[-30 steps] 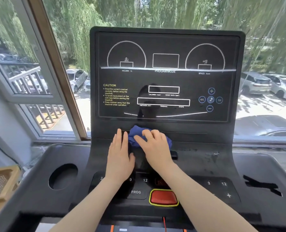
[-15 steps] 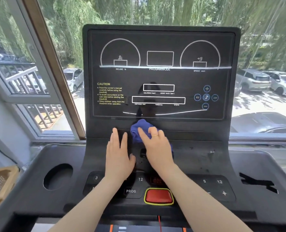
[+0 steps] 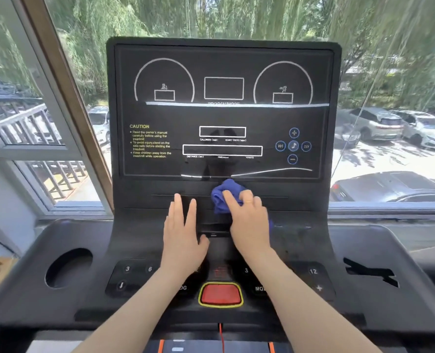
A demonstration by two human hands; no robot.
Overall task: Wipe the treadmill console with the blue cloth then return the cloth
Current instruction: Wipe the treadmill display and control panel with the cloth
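While wiping is proceeding | right hand (image 3: 249, 220) fingers curling over bunched blue cloth (image 3: 224, 194) on treadmill console (image 3: 221, 110) ledge | left hand (image 3: 183, 238) fingers resting flat alongside, slightly spread | screen seemingly unwiped, return pending.

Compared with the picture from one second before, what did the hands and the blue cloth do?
The right hand carried the blue cloth a little up the console, so the cloth now reaches the lower edge of the display panel. It holds the cloth as before. The left hand stayed flat beside it.
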